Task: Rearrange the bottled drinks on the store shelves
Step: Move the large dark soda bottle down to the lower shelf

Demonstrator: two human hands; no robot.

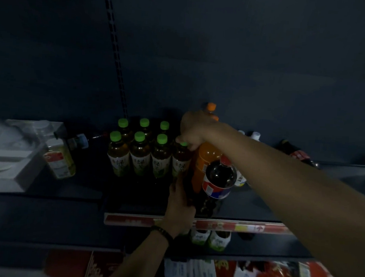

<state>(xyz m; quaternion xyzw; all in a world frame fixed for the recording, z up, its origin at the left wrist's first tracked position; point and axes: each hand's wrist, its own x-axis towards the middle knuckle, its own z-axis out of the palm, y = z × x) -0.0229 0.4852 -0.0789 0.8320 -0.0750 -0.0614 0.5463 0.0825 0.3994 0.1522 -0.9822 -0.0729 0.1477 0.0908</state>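
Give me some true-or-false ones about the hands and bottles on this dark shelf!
1. The right hand pinches the green cap of a brown plastic tea bottle. True.
2. The other green-capped tea bottles lie on their sides. False: they stand upright.
3. The left hand has a dark beaded bracelet at its wrist. True.
4. The dark cola bottle with a red cap is left of the tea bottles. False: it is on their right.
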